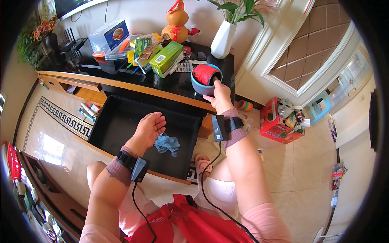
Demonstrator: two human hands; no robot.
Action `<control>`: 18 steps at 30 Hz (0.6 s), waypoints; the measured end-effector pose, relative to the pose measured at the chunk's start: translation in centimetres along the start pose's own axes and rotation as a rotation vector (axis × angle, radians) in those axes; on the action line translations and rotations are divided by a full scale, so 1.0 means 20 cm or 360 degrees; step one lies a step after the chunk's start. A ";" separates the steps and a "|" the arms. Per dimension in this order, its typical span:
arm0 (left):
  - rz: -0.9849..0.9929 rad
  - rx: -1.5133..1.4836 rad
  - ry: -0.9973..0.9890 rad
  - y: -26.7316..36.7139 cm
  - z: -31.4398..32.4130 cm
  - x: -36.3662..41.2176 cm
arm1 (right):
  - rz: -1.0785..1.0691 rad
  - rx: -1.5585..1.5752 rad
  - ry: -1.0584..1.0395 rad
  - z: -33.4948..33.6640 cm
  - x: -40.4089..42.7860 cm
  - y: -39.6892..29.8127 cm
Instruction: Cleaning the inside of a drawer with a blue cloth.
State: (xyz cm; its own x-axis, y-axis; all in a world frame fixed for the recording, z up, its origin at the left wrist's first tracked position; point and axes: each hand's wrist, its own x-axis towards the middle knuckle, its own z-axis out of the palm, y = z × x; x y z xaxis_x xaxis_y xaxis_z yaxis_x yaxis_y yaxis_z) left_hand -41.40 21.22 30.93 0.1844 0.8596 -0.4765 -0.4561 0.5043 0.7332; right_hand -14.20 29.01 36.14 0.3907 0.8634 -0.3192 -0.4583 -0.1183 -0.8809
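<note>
My right hand [222, 94] grips the near rim of a blue bowl [203, 88] at the right end of the black cabinet top. Its fingers reach inside the rim and its thumb lies along the outside. A rolled red item [205, 74] with dark marks sits in the bowl; its exact kind is unclear. My left hand [151, 127] hangs over the pulled-out black drawer [121, 130], holding nothing, its fingers loosely curled. Just beside it, a crumpled blue cloth [167, 144] lies on the drawer's floor.
Small boxes, including a green carton [167, 58], lie left of the bowl, near a clear plastic box [104, 39]. Behind stand a gourd [177, 22] and a white vase [223, 39]. A filled red cardboard box [270, 121] stands on the floor at right.
</note>
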 end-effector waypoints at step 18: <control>0.0144 0.0070 0.0303 0.13 -0.48 -0.16 | -0.0762 -0.0500 -0.0187 -0.04 -0.29 0.14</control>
State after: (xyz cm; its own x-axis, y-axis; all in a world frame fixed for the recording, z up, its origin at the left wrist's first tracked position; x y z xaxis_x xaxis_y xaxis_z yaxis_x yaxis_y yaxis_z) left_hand -51.48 18.95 29.78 -0.0249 0.8726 -0.4879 -0.4242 0.4327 0.7955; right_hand -17.03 23.27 35.18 0.3964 0.9031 0.1655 0.0136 0.1744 -0.9846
